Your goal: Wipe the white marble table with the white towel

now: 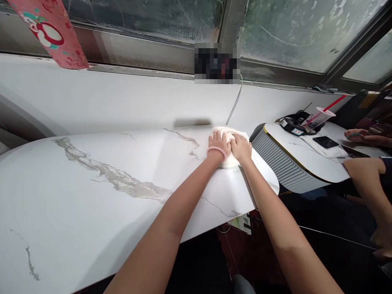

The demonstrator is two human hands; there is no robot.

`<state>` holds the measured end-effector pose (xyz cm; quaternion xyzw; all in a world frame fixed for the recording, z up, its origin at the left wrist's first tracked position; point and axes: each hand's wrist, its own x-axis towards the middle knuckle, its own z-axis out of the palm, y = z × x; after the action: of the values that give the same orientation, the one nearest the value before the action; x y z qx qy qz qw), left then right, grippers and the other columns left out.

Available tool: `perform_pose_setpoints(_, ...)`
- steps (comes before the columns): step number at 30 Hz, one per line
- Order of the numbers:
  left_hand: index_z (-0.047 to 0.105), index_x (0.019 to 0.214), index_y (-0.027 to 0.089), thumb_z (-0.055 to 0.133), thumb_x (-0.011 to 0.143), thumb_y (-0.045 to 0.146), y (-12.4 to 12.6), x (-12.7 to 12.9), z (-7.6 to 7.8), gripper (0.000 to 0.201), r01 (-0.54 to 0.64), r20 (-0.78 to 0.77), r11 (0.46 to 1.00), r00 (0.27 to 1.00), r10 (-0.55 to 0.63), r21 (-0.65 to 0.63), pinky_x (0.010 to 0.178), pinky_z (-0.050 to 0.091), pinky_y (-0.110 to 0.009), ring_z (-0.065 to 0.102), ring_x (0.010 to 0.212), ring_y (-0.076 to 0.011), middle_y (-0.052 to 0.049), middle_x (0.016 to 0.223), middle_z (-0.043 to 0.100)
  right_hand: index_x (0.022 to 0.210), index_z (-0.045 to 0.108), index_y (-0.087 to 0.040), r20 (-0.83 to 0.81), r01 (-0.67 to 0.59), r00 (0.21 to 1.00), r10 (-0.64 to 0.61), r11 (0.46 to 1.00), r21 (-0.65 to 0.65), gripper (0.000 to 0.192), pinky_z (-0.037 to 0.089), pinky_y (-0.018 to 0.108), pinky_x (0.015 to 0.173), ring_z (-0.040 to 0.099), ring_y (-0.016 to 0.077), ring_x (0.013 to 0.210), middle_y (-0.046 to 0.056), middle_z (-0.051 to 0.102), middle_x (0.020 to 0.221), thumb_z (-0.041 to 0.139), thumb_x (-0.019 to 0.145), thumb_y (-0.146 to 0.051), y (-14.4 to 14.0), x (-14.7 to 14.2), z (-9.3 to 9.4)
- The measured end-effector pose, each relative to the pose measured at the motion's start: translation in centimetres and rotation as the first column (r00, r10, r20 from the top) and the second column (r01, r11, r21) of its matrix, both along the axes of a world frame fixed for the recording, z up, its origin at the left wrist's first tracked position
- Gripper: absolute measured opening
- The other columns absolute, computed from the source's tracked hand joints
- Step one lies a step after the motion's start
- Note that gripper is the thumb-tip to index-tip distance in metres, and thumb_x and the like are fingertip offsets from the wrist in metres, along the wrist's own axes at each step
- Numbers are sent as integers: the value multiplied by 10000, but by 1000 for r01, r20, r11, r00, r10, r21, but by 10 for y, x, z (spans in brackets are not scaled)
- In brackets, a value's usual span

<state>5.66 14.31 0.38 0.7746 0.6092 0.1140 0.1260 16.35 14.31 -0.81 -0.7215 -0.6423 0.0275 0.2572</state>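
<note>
Forearms [173,218] nearest, reaching from 6 o'clock over white table [76,212]. Left hand [218,141], pink bracelet [217,148] at wrist, laid flat, fingers spread on white cloth [231,161]. Right hand [241,149] just beside it, fingers bent over cloth; cannot tell whether gripping. Cloth directly under both hands, showing at their 12 and 6 o'clock. Step seems pressing cloth down, perhaps wiping; next move likely calls for steady pressure, care near table's edge. Beyond, cable [235,104] at 12 o'clock.
</note>
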Motion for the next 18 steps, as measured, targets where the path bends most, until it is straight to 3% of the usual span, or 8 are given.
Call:
perform_pose_setpoints(4, 153, 1598, 140, 156, 1016, 380, -11, -30, 8, 630, -57, -82, 995, 995, 51, -78, 1242, 168, -520, 117, 1556, -239, -123, 1682, 112, 1294, 586, -173, 30, 24, 999, -24, 1000, -16, 480, 220, 694, 1128, 457, 313, 1327, 154, 582, 1400, 294, 925, -267, -12, -40, 2)
perform_pose_setpoints(8, 154, 1592, 98, 156, 1016, 345, -23, -91, 14, 627, -127, -188, 987, 976, 108, -95, 1243, 147, -522, 155, 1549, -260, -144, 1673, 144, 1254, 585, -176, 50, -43, 998, 45, 998, -53, 437, 223, 709, 1118, 461, 322, 1313, 176, 584, 1376, 292, 936, -239, -20, -106, 3)
perform_pose_setpoints(13, 190, 1582, 73, 168, 1009, 353, -56, -214, 12, 638, -317, -271, 948, 914, 302, -14, 1218, 210, -536, 233, 1526, -294, -187, 1658, 188, 1300, 555, -166, -22, -299, 954, 298, 953, -53, 416, 190, 693, 1147, 416, 339, 1360, 170, 545, 1426, 332, 957, -247, -35, -226, 3)
perform_pose_setpoints(18, 249, 1558, 41, 180, 995, 359, -130, -345, 9, 650, -546, -348, 836, 774, 529, 54, 1179, 296, -518, 303, 1497, -315, -232, 1626, 257, 1310, 556, -129, -53, -586, 809, 586, 810, 27, 415, 194, 671, 1167, 422, 336, 1343, 167, 570, 1394, 347, 984, -279, -83, -357, 3)
